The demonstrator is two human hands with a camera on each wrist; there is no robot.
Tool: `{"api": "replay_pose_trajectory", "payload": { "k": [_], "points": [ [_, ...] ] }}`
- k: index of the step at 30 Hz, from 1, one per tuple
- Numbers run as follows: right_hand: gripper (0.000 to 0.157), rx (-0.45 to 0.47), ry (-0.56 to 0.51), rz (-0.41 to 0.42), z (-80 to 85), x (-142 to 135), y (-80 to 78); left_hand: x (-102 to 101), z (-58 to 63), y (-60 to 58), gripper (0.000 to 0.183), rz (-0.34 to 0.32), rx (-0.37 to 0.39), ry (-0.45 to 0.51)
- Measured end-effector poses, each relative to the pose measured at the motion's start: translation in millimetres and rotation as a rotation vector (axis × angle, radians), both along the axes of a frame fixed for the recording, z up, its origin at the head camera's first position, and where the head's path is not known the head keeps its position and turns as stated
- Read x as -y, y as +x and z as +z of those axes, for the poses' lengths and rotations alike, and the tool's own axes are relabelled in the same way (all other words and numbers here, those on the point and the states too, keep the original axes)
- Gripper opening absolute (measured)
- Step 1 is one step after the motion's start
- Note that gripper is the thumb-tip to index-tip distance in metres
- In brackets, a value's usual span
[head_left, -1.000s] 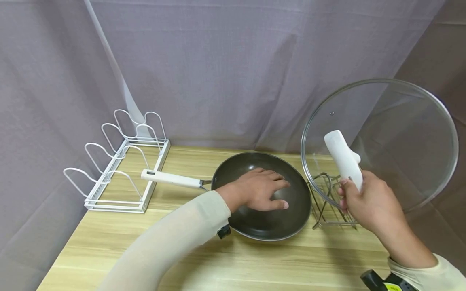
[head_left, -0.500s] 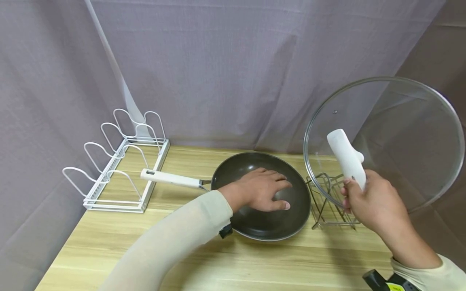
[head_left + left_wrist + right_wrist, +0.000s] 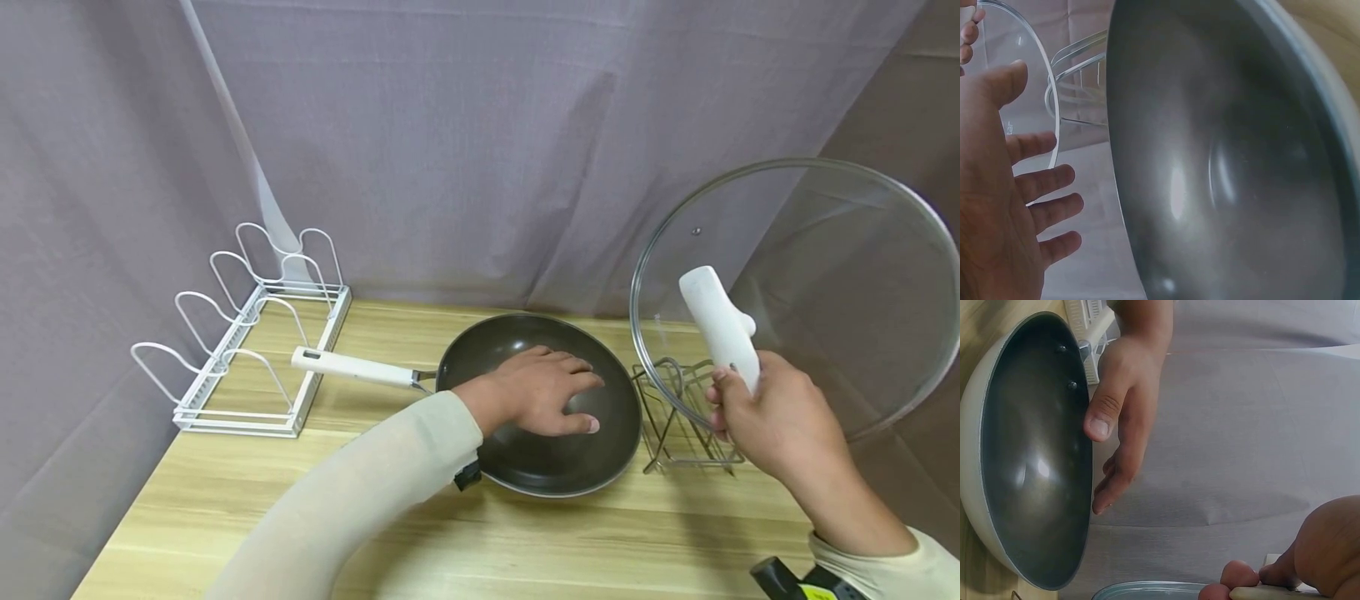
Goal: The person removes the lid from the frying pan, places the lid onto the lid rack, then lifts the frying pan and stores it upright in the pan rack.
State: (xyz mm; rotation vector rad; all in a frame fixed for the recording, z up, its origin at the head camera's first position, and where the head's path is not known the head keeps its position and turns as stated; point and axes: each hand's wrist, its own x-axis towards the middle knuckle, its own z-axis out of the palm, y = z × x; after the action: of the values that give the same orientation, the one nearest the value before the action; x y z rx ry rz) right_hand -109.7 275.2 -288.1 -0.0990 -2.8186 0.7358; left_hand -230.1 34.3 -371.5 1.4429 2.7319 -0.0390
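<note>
A dark-coated frying pan [image 3: 555,467] with a pale outside sits on the wooden table, its white handle [image 3: 352,367] pointing left. My left hand [image 3: 543,392] hovers over the pan, palm down, fingers spread and holding nothing. The right wrist view shows this left hand [image 3: 1125,406] apart from the pan's inner surface. On the right, my right hand [image 3: 787,417] grips the lower end of a white lid handle [image 3: 720,325]. The large glass lid [image 3: 840,292] with its metal rim is held up, tilted nearly upright, clear of the pan.
A white wire rack [image 3: 307,400] with several loops stands at the table's left, near the tip of the pan's handle. Just right of the pan is a small metal wire stand [image 3: 660,425], partly behind the lid. A grey curtain [image 3: 450,167] hangs along the back.
My right hand has shifted slightly to the right with the glass lid. The left hand has barely moved over the pan, and the pan stays where it was.
</note>
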Motion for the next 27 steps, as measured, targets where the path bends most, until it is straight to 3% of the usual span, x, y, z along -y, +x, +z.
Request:
{"api": "replay_pose_trajectory", "payload": {
  "k": [27],
  "points": [
    [0.034,0.0,0.041,0.001,8.5,-8,-1.2,-14,3.7,-0.4,0.074,-0.007,0.012,-0.032]
  ]
}}
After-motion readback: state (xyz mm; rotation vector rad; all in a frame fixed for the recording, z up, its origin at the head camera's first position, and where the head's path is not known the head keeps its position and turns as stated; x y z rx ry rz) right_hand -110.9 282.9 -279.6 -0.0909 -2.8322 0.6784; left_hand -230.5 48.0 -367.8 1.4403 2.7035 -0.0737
